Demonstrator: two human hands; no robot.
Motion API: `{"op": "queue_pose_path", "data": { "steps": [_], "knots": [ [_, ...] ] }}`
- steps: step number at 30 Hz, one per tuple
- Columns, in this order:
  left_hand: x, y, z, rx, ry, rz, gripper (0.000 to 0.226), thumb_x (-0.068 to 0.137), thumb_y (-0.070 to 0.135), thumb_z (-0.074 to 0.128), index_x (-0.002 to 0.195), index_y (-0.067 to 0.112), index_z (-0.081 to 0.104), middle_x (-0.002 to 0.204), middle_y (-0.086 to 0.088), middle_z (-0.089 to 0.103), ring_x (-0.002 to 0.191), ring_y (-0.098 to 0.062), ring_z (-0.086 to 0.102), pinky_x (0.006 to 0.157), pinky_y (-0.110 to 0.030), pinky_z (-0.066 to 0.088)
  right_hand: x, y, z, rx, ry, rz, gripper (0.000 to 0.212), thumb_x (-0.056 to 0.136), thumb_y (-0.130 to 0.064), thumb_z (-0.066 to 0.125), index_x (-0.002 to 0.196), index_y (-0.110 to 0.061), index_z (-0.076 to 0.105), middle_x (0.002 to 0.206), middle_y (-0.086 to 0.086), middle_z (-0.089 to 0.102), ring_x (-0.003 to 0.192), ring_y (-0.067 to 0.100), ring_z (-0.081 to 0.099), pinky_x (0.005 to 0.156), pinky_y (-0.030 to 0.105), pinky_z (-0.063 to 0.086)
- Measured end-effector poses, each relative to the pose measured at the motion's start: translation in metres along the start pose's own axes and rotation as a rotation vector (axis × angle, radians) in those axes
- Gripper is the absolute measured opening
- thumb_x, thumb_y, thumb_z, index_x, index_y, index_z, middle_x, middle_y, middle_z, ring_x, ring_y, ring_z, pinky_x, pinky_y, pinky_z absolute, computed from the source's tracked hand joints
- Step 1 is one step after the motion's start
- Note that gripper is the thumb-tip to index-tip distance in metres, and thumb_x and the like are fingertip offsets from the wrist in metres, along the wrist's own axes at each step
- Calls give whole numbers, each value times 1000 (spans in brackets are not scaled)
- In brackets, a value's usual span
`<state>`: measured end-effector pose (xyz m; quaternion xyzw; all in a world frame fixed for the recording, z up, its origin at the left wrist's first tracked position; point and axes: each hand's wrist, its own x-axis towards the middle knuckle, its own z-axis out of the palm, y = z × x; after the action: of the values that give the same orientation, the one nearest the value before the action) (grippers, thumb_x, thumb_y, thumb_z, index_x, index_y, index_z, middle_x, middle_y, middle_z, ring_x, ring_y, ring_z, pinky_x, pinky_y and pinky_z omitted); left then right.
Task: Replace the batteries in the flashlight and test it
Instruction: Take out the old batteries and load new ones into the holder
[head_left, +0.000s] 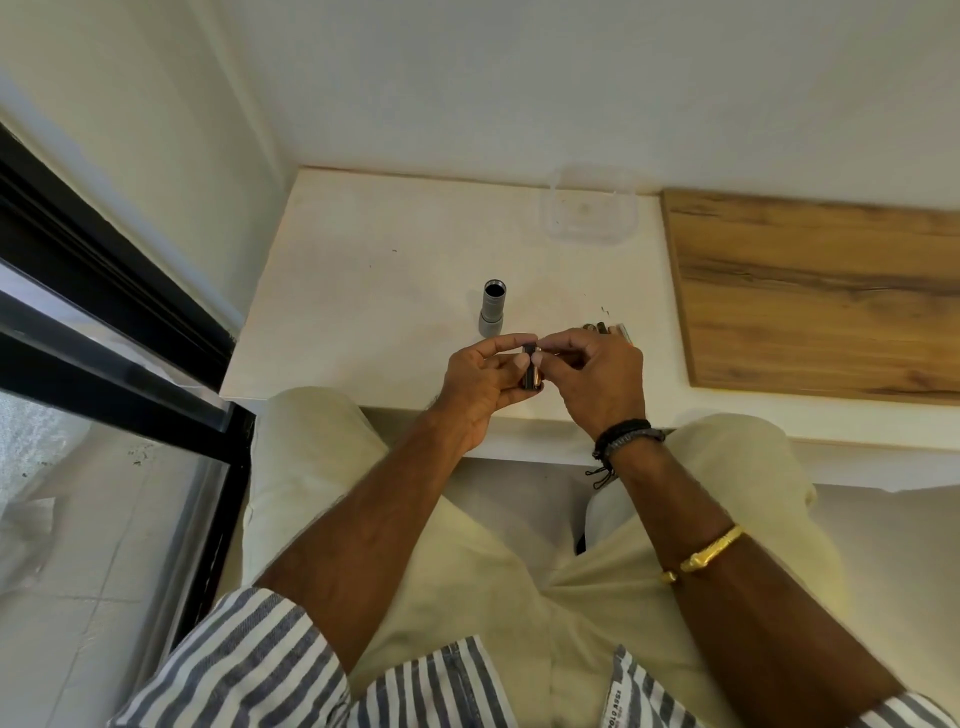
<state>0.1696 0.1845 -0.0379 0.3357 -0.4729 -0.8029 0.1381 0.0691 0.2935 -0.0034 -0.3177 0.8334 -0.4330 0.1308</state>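
Observation:
The grey flashlight body (491, 309) stands upright on the white table (363, 291), its open dark end facing up. Just in front of it, my left hand (480, 382) grips a small dark cylindrical battery holder (531, 375). My right hand (597, 382) pinches a small part at the top of that holder, fingertips meeting those of the left hand. Several loose batteries (605, 329) lie on the table right behind my right hand, partly hidden by it.
A clear plastic container (589, 215) sits at the back of the table by the wall. A wooden board (821, 296) covers the surface to the right. A black-framed glass door (119, 332) runs along the left. My knees sit under the table's front edge.

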Motion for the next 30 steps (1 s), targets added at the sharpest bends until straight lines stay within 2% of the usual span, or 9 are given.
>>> {"op": "queue_pose_path", "data": {
  "steps": [4, 7, 11, 13, 15, 17, 19, 25, 30],
  "knots": [
    [1, 0, -1, -31, 11, 3, 23, 95, 0, 61, 113, 10, 70, 105, -16, 75, 97, -29, 73, 79, -39, 61, -5, 1, 4, 21, 17, -36, 13, 87, -11, 77, 100, -10, 80, 91, 3, 77, 83, 14, 70, 81, 20, 56],
    [4, 4, -6, -68, 32, 14, 24, 95, 0, 60, 112, 12, 71, 102, -14, 76, 95, -27, 74, 77, -36, 61, -12, 3, 10, 37, 7, -67, 9, 86, -9, 78, 95, -9, 80, 91, 5, 76, 82, 12, 68, 78, 15, 54],
    [6, 5, -11, -57, 15, 12, 27, 95, -1, 60, 117, 11, 70, 104, -14, 76, 97, -28, 74, 76, -35, 61, -10, 4, 11, 51, -21, -21, 10, 84, -10, 80, 94, -13, 79, 84, -3, 75, 78, 8, 69, 79, 26, 60],
    [7, 5, -11, -73, 32, -14, 32, 93, 0, 63, 123, 10, 67, 106, -16, 75, 98, -30, 73, 79, -37, 61, -8, 4, 10, 98, -45, 27, 22, 83, -12, 80, 103, -20, 73, 83, -10, 74, 75, 1, 70, 76, 22, 61],
    [8, 6, -11, -96, 40, -37, 37, 89, 2, 68, 126, 11, 65, 107, -15, 75, 100, -30, 73, 83, -40, 61, -8, 3, 10, 120, -63, 25, 35, 84, -19, 79, 116, -28, 65, 86, -14, 72, 76, -3, 70, 71, 11, 57],
    [8, 6, -10, -116, 38, -59, 41, 86, 4, 72, 126, 10, 64, 109, -14, 75, 101, -29, 73, 85, -40, 60, -7, 2, 10, 100, -76, -23, 35, 86, -24, 78, 118, -30, 66, 88, -20, 67, 80, -10, 66, 69, 3, 50],
    [8, 6, -9, -141, 39, -78, 40, 87, 6, 72, 126, 8, 63, 109, -13, 75, 101, -28, 73, 83, -38, 61, -5, 2, 9, 104, -87, -25, 32, 86, -23, 78, 115, -30, 67, 88, -22, 66, 81, -10, 66, 69, 2, 48],
    [7, 10, -4, -158, 29, -59, 30, 97, 15, 62, 125, 3, 63, 114, -16, 73, 103, -29, 72, 91, -42, 58, 1, 5, 9, 206, -8, 62, 26, 87, -19, 77, 103, -34, 64, 87, -9, 72, 79, 7, 72, 71, 26, 62],
    [10, 11, -1, 127, 375, 182, 21, 91, 17, 72, 105, 1, 68, 97, -15, 75, 85, -26, 75, 81, -46, 62, 5, 8, 8, 360, 61, 181, 20, 86, -19, 77, 100, -30, 68, 89, 3, 75, 83, 19, 75, 68, 36, 65]
  ]
}}
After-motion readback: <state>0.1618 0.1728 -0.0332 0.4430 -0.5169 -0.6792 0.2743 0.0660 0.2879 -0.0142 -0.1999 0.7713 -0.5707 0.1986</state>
